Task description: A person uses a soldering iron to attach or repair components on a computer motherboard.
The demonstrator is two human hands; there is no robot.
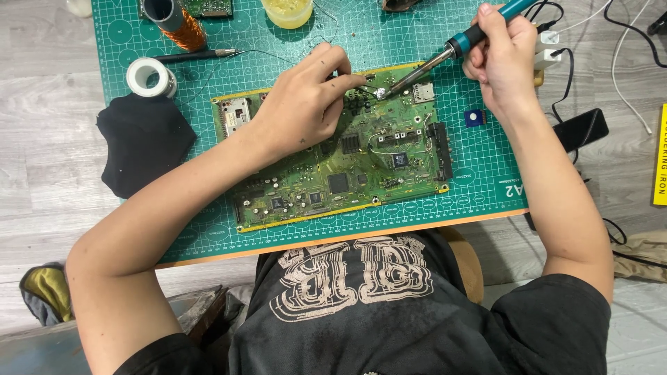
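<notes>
Green mat (486, 173); yellow label (661, 156) far right, perhaps a box.

The left hand (306, 104) hides part of the circuit board (333, 167). The top edge cuts off the yellow jar (286, 12), copper wire spool (179, 24) and soldering iron handle (486, 24).

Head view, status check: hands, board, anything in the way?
Right hand grips soldering iron, tip on the board. Left hand rests on board, pinching solder wire at the tip. Nothing blocking the joint.
</notes>
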